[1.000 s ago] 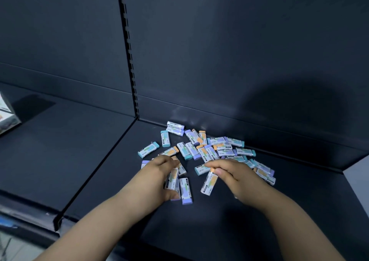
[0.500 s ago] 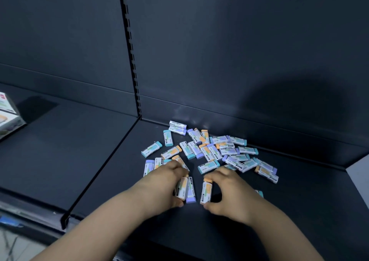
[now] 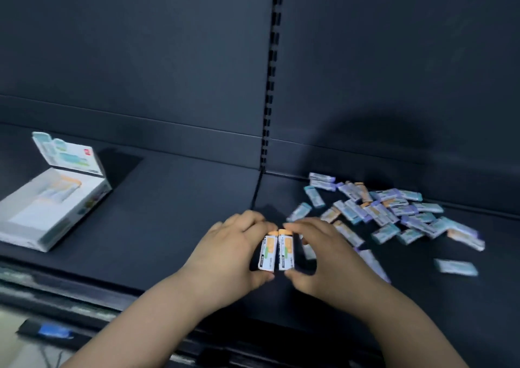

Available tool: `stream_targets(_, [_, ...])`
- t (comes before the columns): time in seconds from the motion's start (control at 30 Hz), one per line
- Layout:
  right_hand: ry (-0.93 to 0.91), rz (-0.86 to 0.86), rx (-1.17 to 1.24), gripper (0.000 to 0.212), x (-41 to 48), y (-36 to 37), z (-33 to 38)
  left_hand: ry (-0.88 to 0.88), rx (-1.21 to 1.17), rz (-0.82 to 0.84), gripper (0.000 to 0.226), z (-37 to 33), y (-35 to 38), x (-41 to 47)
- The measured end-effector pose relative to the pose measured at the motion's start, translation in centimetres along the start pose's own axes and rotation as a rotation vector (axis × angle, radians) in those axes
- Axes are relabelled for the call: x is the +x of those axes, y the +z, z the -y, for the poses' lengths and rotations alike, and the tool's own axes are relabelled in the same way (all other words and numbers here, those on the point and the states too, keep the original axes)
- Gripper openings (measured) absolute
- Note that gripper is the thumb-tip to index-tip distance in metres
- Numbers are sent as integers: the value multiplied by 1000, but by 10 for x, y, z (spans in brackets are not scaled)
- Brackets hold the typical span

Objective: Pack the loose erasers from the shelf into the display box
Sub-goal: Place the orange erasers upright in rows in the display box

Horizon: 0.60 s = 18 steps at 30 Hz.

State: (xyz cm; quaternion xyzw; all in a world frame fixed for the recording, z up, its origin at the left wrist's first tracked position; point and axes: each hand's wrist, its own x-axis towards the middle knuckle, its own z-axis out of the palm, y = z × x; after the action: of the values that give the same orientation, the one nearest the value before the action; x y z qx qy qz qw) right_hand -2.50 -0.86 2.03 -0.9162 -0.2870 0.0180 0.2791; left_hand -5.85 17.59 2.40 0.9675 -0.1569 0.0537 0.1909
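Two orange-tipped erasers stand side by side between my hands above the dark shelf. My left hand (image 3: 228, 250) grips the left eraser (image 3: 266, 252) and my right hand (image 3: 326, 255) grips the right eraser (image 3: 286, 250). A pile of loose erasers (image 3: 394, 212) in teal, purple and orange wrappers lies to the right, behind my right hand. The white display box (image 3: 45, 215) sits open at the far left with its lid flap up; a few erasers lie inside it near the back.
A slotted upright (image 3: 270, 91) divides the dark back panel. A seam in the shelf (image 3: 254, 196) runs from its foot toward me. One stray eraser (image 3: 455, 267) lies apart at the right. The shelf's front edge (image 3: 84, 297) carries a blue label.
My hands lifted the two orange erasers off the pile, brought them together and moved left. The view swung left, so the display box has come fully into sight.
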Motion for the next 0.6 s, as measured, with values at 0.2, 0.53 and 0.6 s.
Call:
stream_targets(0.2, [63,-24,47,63,41,68,101,25,21,-5,67,107,-55,-59])
stream_targets(0.53, [112,-6,93,63,85,114,181,-138,64,-23,67,213,-111,-102])
stream_targets(0.6, [95,6,94,61,97,117,185,-207,67,-54,65,230,-118,-104])
